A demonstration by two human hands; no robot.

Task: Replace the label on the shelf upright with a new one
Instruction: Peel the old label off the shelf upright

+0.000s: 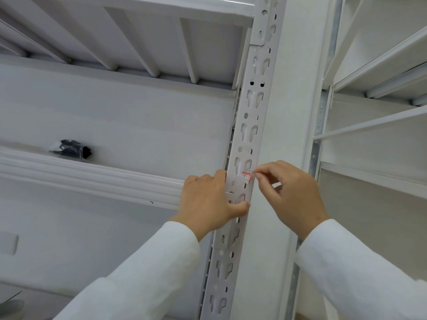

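A white slotted shelf upright (250, 116) runs up the middle of the head view. A small white label (239, 184) with a red-edged corner is stuck on it at hand height. My left hand (208, 202) grips the upright from the left, its thumb pressing the front face just below the label. My right hand (291, 195) comes from the right, and its fingertips pinch the label's red upper right corner. How far the label has lifted off the metal cannot be told.
A white shelf (138, 31) with ribs underneath is overhead on the left. A black packet (72, 150) lies on the lower shelf ledge (92, 179) to the left. More white shelving (381, 72) stands to the right of a wide white post (293, 112).
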